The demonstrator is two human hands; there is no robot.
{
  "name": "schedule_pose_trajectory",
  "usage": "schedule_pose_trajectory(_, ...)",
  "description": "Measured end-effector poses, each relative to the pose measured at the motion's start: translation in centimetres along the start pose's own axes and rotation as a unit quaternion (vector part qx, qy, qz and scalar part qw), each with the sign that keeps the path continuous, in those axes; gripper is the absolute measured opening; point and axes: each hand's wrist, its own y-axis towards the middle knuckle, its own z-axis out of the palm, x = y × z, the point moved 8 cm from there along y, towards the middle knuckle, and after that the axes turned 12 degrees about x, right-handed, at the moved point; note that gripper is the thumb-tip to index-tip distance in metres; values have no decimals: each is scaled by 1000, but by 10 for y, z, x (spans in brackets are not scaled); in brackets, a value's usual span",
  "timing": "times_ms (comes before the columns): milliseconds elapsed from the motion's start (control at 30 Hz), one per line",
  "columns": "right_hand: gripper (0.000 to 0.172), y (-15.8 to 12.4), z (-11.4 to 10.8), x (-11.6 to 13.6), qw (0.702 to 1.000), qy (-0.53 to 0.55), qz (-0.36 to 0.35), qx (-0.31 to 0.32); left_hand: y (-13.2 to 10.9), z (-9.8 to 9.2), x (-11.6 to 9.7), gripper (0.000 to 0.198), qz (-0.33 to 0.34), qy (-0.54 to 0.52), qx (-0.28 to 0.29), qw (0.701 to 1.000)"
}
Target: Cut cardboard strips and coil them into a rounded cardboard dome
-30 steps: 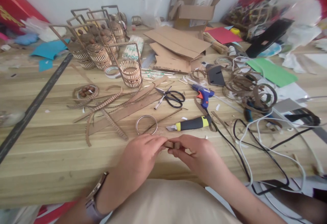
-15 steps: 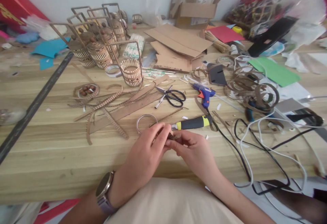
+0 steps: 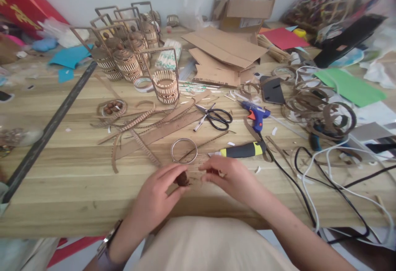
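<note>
1. Centrally in the head view, a small dark-brown piece sits in the fingers of the left hand, which hold it between thumb and forefinger above the near part of the desk. It appears compact and roughly rounded; partly covered, it shows no clear long axis.
2. The right hand lies to the right of the piece, near but apart from it. Its fingers are curled, the tips narrowly parted, with nothing clearly seen between them. The left hand is the nearer, being in contact.
3. Just beyond the hands lie a thin ring and, to its right, a utility knife, its blade end nearest the right fingertips.
4. Farther off are scissors, a blue glue gun and, leftward, cardboard strips.
5. Nothing visible stands in the gap between the hands except small dark shreds, too blurred to identify; cables lie to the right, beyond the right forearm.
</note>
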Motion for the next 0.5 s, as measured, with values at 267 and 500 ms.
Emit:
schedule_pose_trajectory(267,14,34,21,6,933,-345,-88,-43,3,-8,4,32,14,21,15,1000)
schedule_pose_trajectory(500,20,4,-12,26,957,-239,-117,-116,14,10,-13,38,63,38,148,986)
